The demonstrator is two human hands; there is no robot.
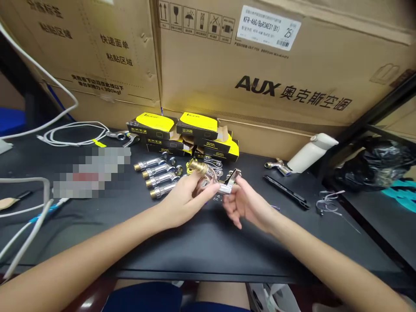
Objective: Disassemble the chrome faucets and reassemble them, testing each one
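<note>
One brass-tipped chrome fitting in left hand, right hand near.

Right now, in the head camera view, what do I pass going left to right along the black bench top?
White coiled cable → four chrome fittings with brass ends in a row → left hand holding a brass-tipped fitting → right hand → slim black bar → thin silver wire loops

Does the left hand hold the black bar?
No, the left hand holds a brass-ended chrome fitting; the black bar lies apart.
</note>
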